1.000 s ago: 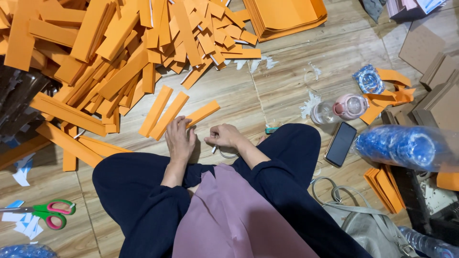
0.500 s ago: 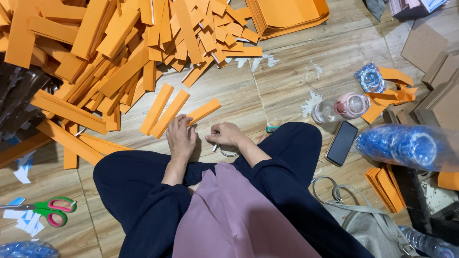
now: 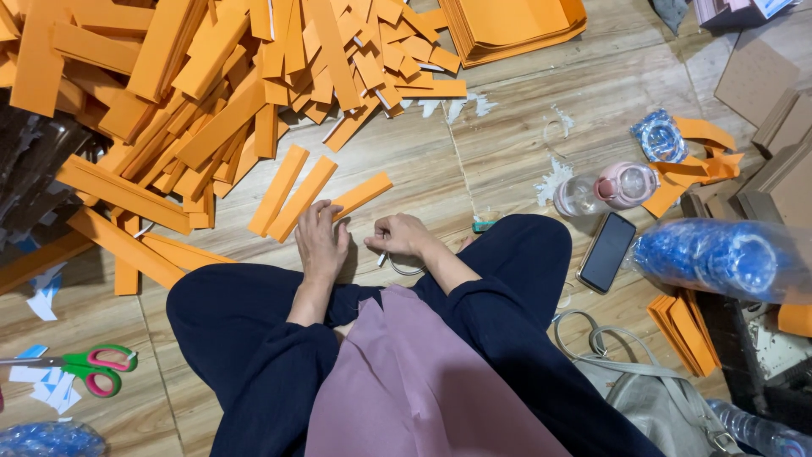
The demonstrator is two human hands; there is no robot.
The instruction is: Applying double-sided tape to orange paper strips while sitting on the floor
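I sit cross-legged on a wooden floor in dark trousers. My left hand (image 3: 321,241) rests palm down on the floor and holds nothing, its fingertips at the near end of three loose orange card strips (image 3: 298,193). My right hand (image 3: 403,237) lies just to its right, fingers curled around a small pale object (image 3: 382,257) that sticks out below the fist. What this object is cannot be told. A thin wire loop (image 3: 408,270) lies under that wrist.
A big heap of orange strips (image 3: 194,93) fills the far left, with a stack of orange sheets (image 3: 516,25) behind. Right of my knee lie a black phone (image 3: 607,251), a pink-capped bottle (image 3: 605,190) and a blue plastic-wrapped roll (image 3: 719,258). Green-and-pink scissors (image 3: 89,368) lie near left, a grey bag (image 3: 651,398) near right.
Both hands stay in the same spot on the floor. The view has shifted only slightly.
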